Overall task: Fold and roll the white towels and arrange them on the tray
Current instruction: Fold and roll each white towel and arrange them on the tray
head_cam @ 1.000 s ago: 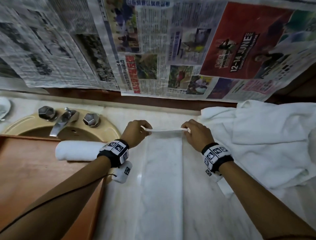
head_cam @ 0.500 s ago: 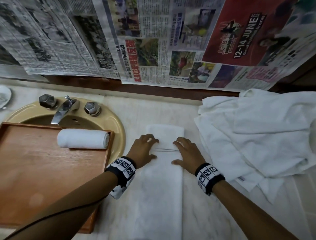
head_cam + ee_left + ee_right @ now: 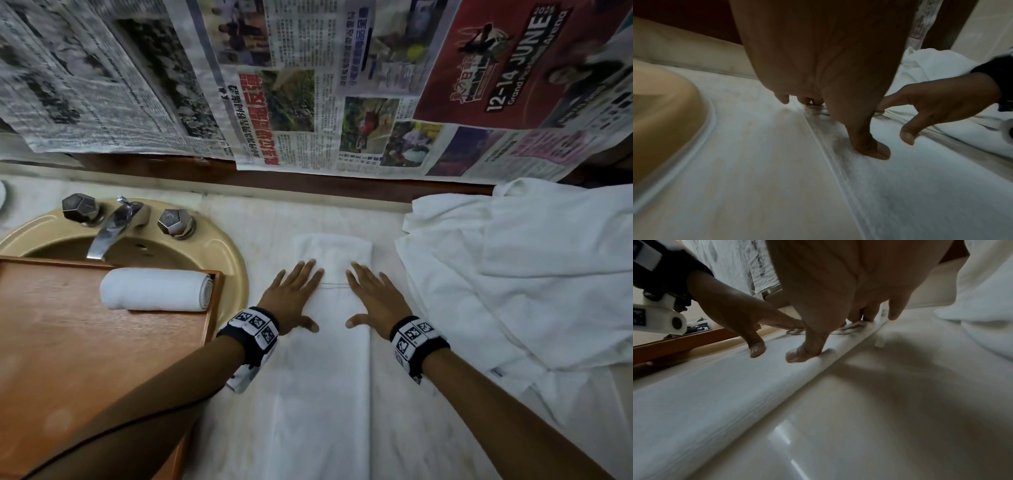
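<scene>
A long white towel [image 3: 325, 394], folded into a narrow strip, lies on the marble counter and runs toward me. Its far end is folded back, with a hem line across it. My left hand [image 3: 291, 298] presses flat on the strip's left side with straight, spread fingers. My right hand [image 3: 371, 301] presses flat on the right side the same way. Both thumbs [image 3: 875, 149] [image 3: 799, 355] rest on the cloth. A rolled white towel [image 3: 156, 289] lies at the back of the wooden tray [image 3: 85, 359] on the left.
The tray sits over a beige sink [image 3: 222, 253] with a chrome tap [image 3: 109, 229] and two knobs. A heap of loose white towels [image 3: 513, 274] covers the counter on the right. Newspaper sheets [image 3: 308, 85] hang on the wall behind.
Both hands let go of the towel's far edge they held up, laid it down folded back, and now press flat with spread fingers.
</scene>
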`<state>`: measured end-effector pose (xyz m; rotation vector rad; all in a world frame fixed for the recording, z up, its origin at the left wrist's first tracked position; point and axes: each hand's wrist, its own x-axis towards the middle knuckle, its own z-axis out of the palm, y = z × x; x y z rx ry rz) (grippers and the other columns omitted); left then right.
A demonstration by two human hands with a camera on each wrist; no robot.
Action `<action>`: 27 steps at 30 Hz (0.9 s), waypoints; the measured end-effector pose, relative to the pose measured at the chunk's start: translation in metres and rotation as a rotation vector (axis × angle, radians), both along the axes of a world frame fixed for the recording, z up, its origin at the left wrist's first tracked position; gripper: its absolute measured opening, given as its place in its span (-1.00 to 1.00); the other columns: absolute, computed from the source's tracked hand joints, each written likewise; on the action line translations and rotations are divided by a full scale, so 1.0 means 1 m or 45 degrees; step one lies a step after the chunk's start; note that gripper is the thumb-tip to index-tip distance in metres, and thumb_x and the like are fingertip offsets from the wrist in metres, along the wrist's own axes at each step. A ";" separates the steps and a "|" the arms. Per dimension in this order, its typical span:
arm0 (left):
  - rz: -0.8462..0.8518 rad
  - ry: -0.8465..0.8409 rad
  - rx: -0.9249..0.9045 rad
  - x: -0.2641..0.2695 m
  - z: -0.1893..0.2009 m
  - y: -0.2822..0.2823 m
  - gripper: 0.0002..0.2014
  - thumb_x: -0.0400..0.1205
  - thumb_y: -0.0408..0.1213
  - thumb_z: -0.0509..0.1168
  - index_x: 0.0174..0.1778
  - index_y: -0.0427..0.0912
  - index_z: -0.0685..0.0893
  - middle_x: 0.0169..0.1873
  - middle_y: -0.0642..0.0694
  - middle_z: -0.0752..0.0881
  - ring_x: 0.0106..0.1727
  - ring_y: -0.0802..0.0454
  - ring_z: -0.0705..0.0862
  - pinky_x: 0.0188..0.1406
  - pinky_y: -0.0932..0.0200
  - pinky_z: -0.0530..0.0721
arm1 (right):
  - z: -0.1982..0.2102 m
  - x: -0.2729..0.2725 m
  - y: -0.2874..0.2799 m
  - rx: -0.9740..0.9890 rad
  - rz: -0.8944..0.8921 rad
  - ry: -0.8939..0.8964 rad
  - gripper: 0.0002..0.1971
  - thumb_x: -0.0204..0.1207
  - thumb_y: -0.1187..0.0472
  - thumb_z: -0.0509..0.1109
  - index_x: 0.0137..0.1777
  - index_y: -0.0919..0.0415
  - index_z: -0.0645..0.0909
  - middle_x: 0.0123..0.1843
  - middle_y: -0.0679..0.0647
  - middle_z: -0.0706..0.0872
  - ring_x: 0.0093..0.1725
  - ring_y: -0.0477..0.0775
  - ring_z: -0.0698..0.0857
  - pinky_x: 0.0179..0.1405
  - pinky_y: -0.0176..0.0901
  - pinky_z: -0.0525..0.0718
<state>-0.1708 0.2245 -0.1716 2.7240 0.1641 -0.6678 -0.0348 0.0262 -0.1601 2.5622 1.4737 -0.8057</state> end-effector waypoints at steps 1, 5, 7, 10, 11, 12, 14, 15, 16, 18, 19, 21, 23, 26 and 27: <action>0.000 0.005 0.003 0.008 0.001 0.005 0.20 0.44 0.36 0.38 0.71 0.03 -0.34 0.67 -0.01 -0.42 0.69 0.02 -0.37 0.68 -0.12 -0.20 | 0.000 0.008 0.005 0.000 -0.004 0.000 0.09 0.47 -0.32 0.37 0.74 0.10 -0.25 0.73 0.00 -0.38 0.71 -0.01 -0.30 0.70 0.11 -0.16; -0.006 0.024 0.018 0.045 0.003 0.028 0.18 0.46 0.33 0.38 0.71 0.04 -0.32 0.69 0.00 -0.40 0.71 0.02 -0.33 0.68 -0.14 -0.15 | -0.002 0.042 0.029 -0.016 -0.018 -0.010 0.06 0.49 -0.27 0.39 0.74 0.11 -0.22 0.74 0.02 -0.35 0.72 0.01 -0.26 0.70 0.09 -0.15; -0.003 0.026 0.028 0.061 0.004 0.037 0.15 0.48 0.31 0.38 0.72 0.05 -0.31 0.69 0.00 -0.38 0.71 0.01 -0.31 0.68 -0.15 -0.13 | -0.002 0.057 0.040 -0.029 -0.023 -0.014 0.04 0.51 -0.24 0.39 0.74 0.11 -0.21 0.74 0.03 -0.34 0.72 0.01 -0.25 0.70 0.08 -0.15; -0.002 0.030 0.057 0.079 0.004 0.048 0.10 0.52 0.29 0.35 0.72 0.06 -0.28 0.70 0.02 -0.36 0.72 0.01 -0.27 0.68 -0.17 -0.10 | -0.002 0.075 0.052 -0.033 -0.045 -0.009 -0.01 0.54 -0.21 0.38 0.74 0.11 -0.17 0.75 0.02 -0.30 0.73 0.02 -0.22 0.70 0.09 -0.13; -0.006 0.034 0.065 0.084 0.004 0.051 0.09 0.53 0.29 0.34 0.72 0.06 -0.28 0.70 0.02 -0.36 0.72 0.02 -0.27 0.68 -0.18 -0.10 | -0.003 0.079 0.055 -0.031 -0.055 -0.002 -0.02 0.54 -0.20 0.38 0.74 0.11 -0.16 0.75 0.02 -0.29 0.73 0.02 -0.21 0.70 0.09 -0.12; -0.012 0.041 0.071 0.088 0.004 0.054 0.08 0.53 0.30 0.34 0.72 0.07 -0.28 0.70 0.02 -0.36 0.72 0.02 -0.27 0.67 -0.20 -0.10 | -0.003 0.083 0.058 -0.030 -0.065 0.011 -0.02 0.54 -0.19 0.39 0.74 0.11 -0.15 0.75 0.02 -0.29 0.73 0.01 -0.21 0.70 0.09 -0.12; -0.021 0.058 0.074 0.095 0.007 0.058 0.08 0.53 0.30 0.34 0.72 0.07 -0.28 0.70 0.02 -0.36 0.72 0.03 -0.28 0.67 -0.22 -0.11 | -0.001 0.087 0.063 -0.037 -0.079 0.028 -0.02 0.55 -0.17 0.39 0.74 0.11 -0.15 0.76 0.03 -0.29 0.73 0.02 -0.21 0.70 0.08 -0.12; -0.017 0.060 0.075 0.096 0.009 0.058 0.07 0.54 0.28 0.34 0.72 0.07 -0.28 0.70 0.02 -0.35 0.72 0.02 -0.28 0.67 -0.23 -0.12 | 0.001 0.086 0.065 -0.043 -0.080 0.020 -0.03 0.55 -0.16 0.39 0.74 0.12 -0.15 0.76 0.04 -0.29 0.73 0.03 -0.22 0.70 0.08 -0.12; -0.005 0.051 0.073 0.095 0.011 0.056 0.05 0.56 0.26 0.33 0.73 0.05 -0.27 0.70 0.00 -0.34 0.72 0.01 -0.28 0.67 -0.23 -0.14 | 0.004 0.083 0.066 -0.043 -0.078 0.000 -0.03 0.57 -0.14 0.39 0.74 0.14 -0.16 0.75 0.07 -0.29 0.73 0.05 -0.23 0.70 0.08 -0.14; 0.046 -0.033 0.062 0.085 0.014 0.043 -0.02 0.62 0.16 0.31 0.73 0.01 -0.24 0.71 -0.05 -0.32 0.72 0.00 -0.29 0.69 -0.21 -0.16 | 0.009 0.069 0.063 0.036 -0.080 -0.074 -0.08 0.61 -0.09 0.36 0.74 0.17 -0.17 0.75 0.12 -0.28 0.73 0.09 -0.23 0.70 0.09 -0.15; 0.081 -0.120 0.057 0.075 0.013 0.033 -0.08 0.67 0.10 0.28 0.74 -0.01 -0.22 0.72 -0.07 -0.30 0.72 0.00 -0.28 0.70 -0.20 -0.15 | 0.008 0.059 0.058 0.131 -0.087 -0.134 -0.13 0.64 -0.04 0.33 0.73 0.20 -0.14 0.76 0.14 -0.25 0.73 0.11 -0.21 0.71 0.09 -0.12; 0.144 -0.338 0.033 0.053 0.008 0.012 -0.24 0.75 -0.01 0.17 0.75 -0.08 -0.13 0.73 -0.08 -0.21 0.73 -0.02 -0.23 0.71 -0.14 -0.15 | 0.003 0.034 0.046 0.339 -0.105 -0.256 -0.27 0.68 0.08 0.28 0.72 0.26 0.00 0.76 0.20 -0.09 0.74 0.16 -0.08 0.70 0.11 0.02; 0.151 -0.465 -0.005 0.036 -0.003 -0.005 -0.37 0.80 -0.07 0.04 0.75 -0.12 -0.04 0.73 -0.10 -0.12 0.74 -0.02 -0.17 0.71 -0.08 -0.16 | -0.009 0.013 0.034 0.416 -0.108 -0.271 -0.37 0.70 0.16 0.22 0.70 0.30 0.10 0.75 0.23 0.02 0.73 0.21 0.03 0.68 0.15 0.14; 0.117 -0.442 0.038 0.026 -0.023 -0.014 -0.43 0.83 -0.07 -0.10 0.75 -0.12 -0.05 0.73 -0.08 -0.09 0.74 0.01 -0.17 0.72 -0.11 -0.11 | -0.026 -0.001 0.024 0.319 -0.057 -0.204 -0.42 0.75 0.14 0.08 0.71 0.29 0.06 0.75 0.20 0.00 0.73 0.21 0.02 0.65 0.22 0.18; 0.117 -0.414 0.057 0.026 -0.027 -0.014 -0.43 0.83 -0.04 -0.13 0.75 -0.11 -0.07 0.74 -0.06 -0.10 0.74 0.03 -0.18 0.71 -0.13 -0.09 | -0.028 0.000 0.022 0.288 -0.066 -0.186 -0.43 0.76 0.11 0.04 0.72 0.27 0.04 0.76 0.19 0.00 0.73 0.20 0.01 0.65 0.23 0.17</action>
